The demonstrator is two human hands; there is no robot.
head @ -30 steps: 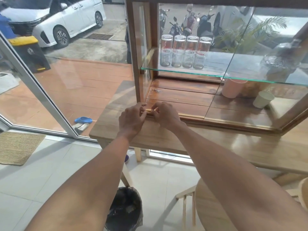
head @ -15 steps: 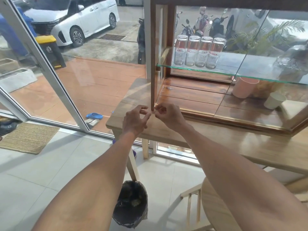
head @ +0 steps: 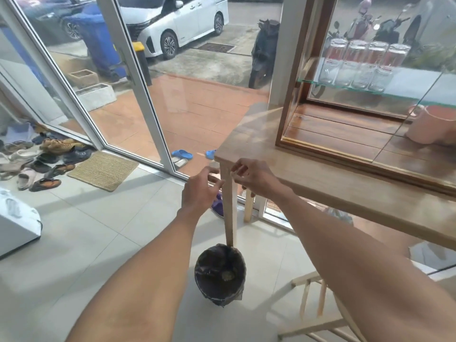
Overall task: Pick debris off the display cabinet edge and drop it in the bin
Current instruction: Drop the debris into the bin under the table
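My left hand [head: 199, 191] and my right hand [head: 255, 178] hover off the table's left corner, apart from the display cabinet's brass-trimmed bottom edge [head: 320, 147]. The left hand's fingers are loosely spread and hold nothing I can see. The right thumb and forefinger are pinched together on a bit of debris too small to make out. The bin [head: 220, 275], a small round one lined with a black bag, stands on the floor below both hands, by the table leg [head: 229, 213].
The cabinet rests on a wooden table [head: 308, 174]; inside it are upturned glasses [head: 362, 65] on a glass shelf and a pink cup [head: 431, 125]. A wooden stool [head: 318, 307] stands at lower right. Glass doors, a doormat [head: 103, 170] and several shoes [head: 37, 159] lie to the left.
Both hands have left the cabinet's bottom edge and moved down and left past the table corner. My view has swung left and down, so the bin is fully in sight.
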